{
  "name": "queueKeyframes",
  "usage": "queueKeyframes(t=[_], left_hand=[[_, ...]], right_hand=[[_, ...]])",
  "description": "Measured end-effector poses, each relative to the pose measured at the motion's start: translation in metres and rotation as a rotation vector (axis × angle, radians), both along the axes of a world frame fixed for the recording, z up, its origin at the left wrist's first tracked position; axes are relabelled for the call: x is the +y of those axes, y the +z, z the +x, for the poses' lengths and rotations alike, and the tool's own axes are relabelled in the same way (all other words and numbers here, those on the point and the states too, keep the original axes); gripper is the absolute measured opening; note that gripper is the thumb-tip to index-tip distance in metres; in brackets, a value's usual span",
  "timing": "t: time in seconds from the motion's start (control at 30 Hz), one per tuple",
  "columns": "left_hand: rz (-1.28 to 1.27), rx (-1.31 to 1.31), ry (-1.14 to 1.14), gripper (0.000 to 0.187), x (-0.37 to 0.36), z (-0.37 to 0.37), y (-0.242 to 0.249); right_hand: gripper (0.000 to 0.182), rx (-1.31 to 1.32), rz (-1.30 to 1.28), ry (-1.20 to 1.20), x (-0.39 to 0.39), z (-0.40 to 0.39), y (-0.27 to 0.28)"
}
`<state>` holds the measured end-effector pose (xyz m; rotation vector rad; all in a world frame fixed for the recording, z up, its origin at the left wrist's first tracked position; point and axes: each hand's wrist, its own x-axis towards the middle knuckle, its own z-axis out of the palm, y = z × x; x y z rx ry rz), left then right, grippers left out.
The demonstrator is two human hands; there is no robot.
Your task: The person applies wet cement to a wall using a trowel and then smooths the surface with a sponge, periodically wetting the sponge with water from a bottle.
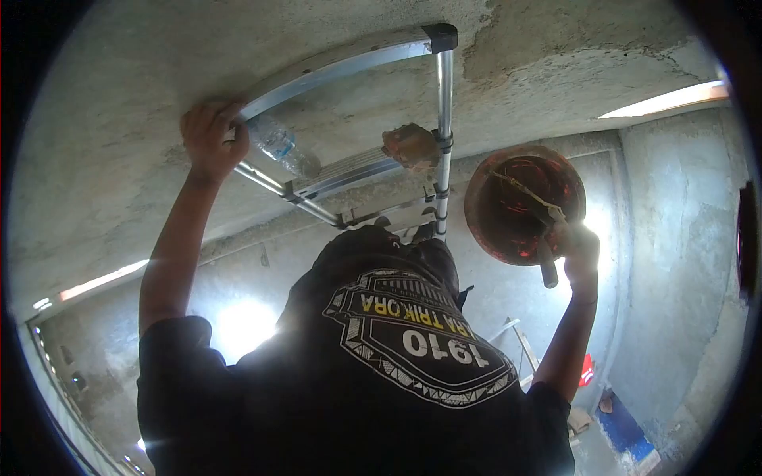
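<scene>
My left hand (213, 139) is wrapped round the end of the curved top rail of an aluminium ladder (341, 65), on the left. A clear plastic bottle (279, 144) lies just beside that hand, within the ladder frame. On the right, my right hand (573, 244) is closed on the cord-like handle of a reddish-brown bucket (480, 218). A trowel (548, 262) with a rounded handle pokes out of the bucket beside my fingers; its blade is partly hidden. The bucket's inside is dark, so its contents are hard to make out.
A broken orange-brown lump (411, 146) sits by the ladder's right rail. Rough grey plastered walls (667, 174) surround me, with bright light glaring in. At lower right are a blue object (623, 420), a red item (586, 370) and pale metal bars (521, 345).
</scene>
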<state>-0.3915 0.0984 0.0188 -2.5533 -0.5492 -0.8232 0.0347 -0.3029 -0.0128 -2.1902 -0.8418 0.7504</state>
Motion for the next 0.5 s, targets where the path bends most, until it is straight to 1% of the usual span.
queueKeyframes(t=[0.13,0.17,0.2,0.23,0.3,0.37,0.4,0.43,0.5], left_hand=[[-0.029,-0.02,0.047,0.031,0.001,0.004,-0.007],[0.011,-0.022,0.074,0.034,0.002,0.004,-0.009],[0.052,-0.023,0.102,0.036,0.003,0.002,-0.011],[0.04,-0.02,0.104,0.036,0.004,0.002,-0.013],[0.042,-0.037,0.087,0.035,0.006,-0.002,-0.016],[0.034,-0.032,0.105,0.036,0.007,-0.004,-0.018],[0.036,-0.031,0.119,0.037,0.005,-0.005,-0.018],[0.024,-0.026,0.121,0.037,0.005,-0.005,-0.017],[-0.017,-0.067,0.054,0.038,0.008,-0.001,-0.017]], right_hand=[[0.035,-0.151,-0.046,0.083,0.006,-0.005,-0.014],[0.035,-0.146,-0.061,0.086,0.008,-0.007,-0.016],[0.036,-0.093,-0.081,0.016,0.009,-0.009,-0.018],[0.037,-0.043,-0.097,-0.055,0.011,-0.011,-0.019],[0.038,-0.017,-0.117,-0.022,0.016,-0.021,-0.021],[0.037,0.159,-0.079,-0.107,0.017,-0.032,-0.036],[0.035,0.176,-0.082,-0.066,0.016,-0.037,-0.046],[0.034,0.217,-0.096,-0.11,0.02,-0.048,-0.054],[0.035,0.121,-0.1,-0.048,0.029,-0.071,-0.064]])
